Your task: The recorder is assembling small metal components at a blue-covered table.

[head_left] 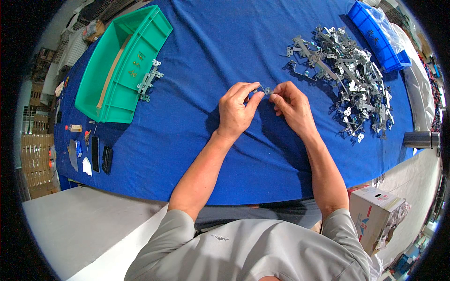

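Note:
Above the middle of the blue cloth, a small metal bracket (267, 91) is held between my two hands. My left hand (236, 107) pinches its left end between thumb and fingers. The thumb and fingertips of my right hand (293, 105) close on its right end. Much of the bracket is hidden by my fingers. To the right lies a large heap of similar metal brackets (356, 77). A few more brackets (149, 82) lie against the green bin on the left.
A green plastic bin (124, 110) stands at the left, a blue crate (375, 40) at the far right. Near the left edge lie a phone (95, 154), a black tool-like object (107, 159) and a small bottle (73, 128). A cardboard box (375, 213) sits below the table's right side.

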Motion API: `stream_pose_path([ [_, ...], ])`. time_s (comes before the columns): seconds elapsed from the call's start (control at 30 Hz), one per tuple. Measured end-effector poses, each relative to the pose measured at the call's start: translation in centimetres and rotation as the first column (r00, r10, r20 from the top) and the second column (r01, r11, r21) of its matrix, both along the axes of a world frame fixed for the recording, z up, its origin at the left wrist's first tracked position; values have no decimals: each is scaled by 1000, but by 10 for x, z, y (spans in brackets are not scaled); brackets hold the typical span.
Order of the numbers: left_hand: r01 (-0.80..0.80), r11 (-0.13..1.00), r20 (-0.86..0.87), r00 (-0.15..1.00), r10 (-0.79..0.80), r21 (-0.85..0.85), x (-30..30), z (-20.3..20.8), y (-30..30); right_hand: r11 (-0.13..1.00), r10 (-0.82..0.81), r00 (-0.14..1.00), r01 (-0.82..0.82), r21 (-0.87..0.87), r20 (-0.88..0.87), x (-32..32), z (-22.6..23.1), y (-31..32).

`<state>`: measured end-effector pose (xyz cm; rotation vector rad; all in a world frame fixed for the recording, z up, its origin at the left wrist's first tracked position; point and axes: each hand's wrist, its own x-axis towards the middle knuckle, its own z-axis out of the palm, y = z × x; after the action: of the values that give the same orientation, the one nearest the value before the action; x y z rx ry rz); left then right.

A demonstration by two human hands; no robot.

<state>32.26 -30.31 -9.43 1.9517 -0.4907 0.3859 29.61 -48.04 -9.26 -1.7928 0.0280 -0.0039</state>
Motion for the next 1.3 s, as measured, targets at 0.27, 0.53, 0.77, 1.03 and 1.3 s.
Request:
stream_pose_path([
  [0.27,40,997,181,982,-53,73,4,-5,2,991,26,989,-7,-131,146,1,0,0],
  [0.53,-80,997,-159,984,78,-10,2,-5,3,987,17,1000,-14,157,-19,-1,8,-2],
  [0.77,-52,994,-205,978,32,-96,0,-5,0,993,102,994,-98,70,-49,-4,14,4],
  [1.03,-10,1000,9,1000,11,-4,1,1,0,997,64,998,-63,-38,24,0,4,-1],
  [1.3,0,1000,-25,1000,1,25,-2,3,0,1000,11,1000,-12,22,18,0,-1,-1],
])
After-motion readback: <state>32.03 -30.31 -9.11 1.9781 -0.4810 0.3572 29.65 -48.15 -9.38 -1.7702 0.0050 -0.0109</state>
